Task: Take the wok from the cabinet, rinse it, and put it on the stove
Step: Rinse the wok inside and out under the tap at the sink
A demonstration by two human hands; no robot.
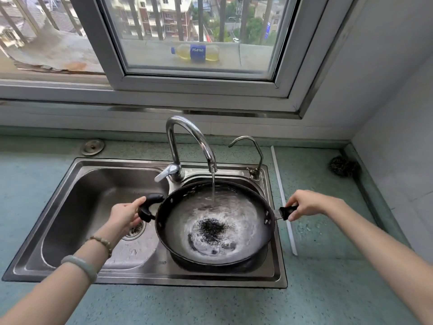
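Observation:
A black wok [248, 219] hangs over the right basin of the steel sink [77, 184], with water swirling inside it. The curved chrome faucet [187, 137] pours a stream into the wok near its far side. My left hand [124, 214] grips the wok's black loop handle on the left. My right hand [307, 205] grips the short black handle on the right. The right basin is mostly hidden under the wok.
A small second tap [250, 148] stands behind the right basin. A steel scrubber [339, 166] lies in the counter's back right corner. A white strip [283, 202] runs along the green counter [328, 289]. A drain strainer [136, 229] sits in the left basin. A bottle [196, 52] lies outside the window.

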